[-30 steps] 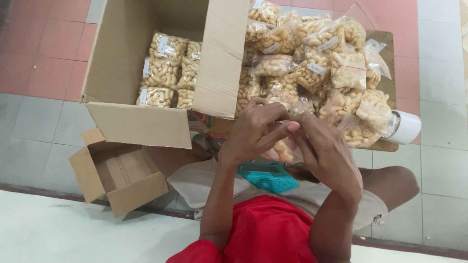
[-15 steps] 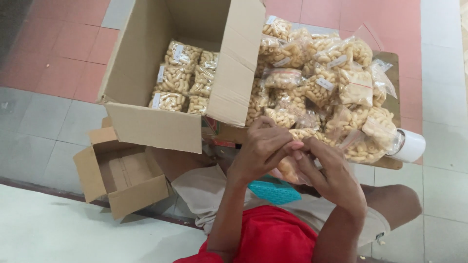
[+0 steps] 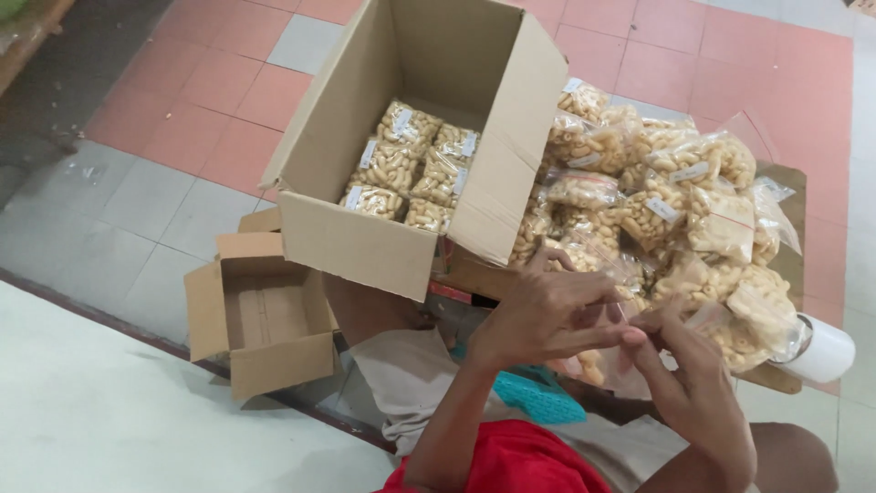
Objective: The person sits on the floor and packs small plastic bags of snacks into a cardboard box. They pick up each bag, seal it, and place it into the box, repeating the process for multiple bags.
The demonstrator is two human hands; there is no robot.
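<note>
Both hands meet just below the heap of snack bags: the left hand (image 3: 547,315) curls its fingers shut around the top of a clear bag of snacks (image 3: 593,365), and the right hand (image 3: 684,374) pinches the same bag from the other side, fingertips touching those of the left. That bag hangs between the two hands, above the person's lap, and most of it is hidden behind the fingers. Just beyond the hands lies a big pile of filled bags (image 3: 657,201), clear plastic packed with pale yellow puffed pieces, each with a small white label. Left of the pile and touching it stands a large cardboard box (image 3: 365,237) with its flaps up; several of the same bags lie in rows on its bottom. A small cardboard box (image 3: 265,319) sits open on the tiled floor (image 3: 164,210), against the near left corner of the large box. At the right edge of the pile lies a white roll (image 3: 826,351). A teal cloth (image 3: 538,397) rests on the lap under the hands.
</note>
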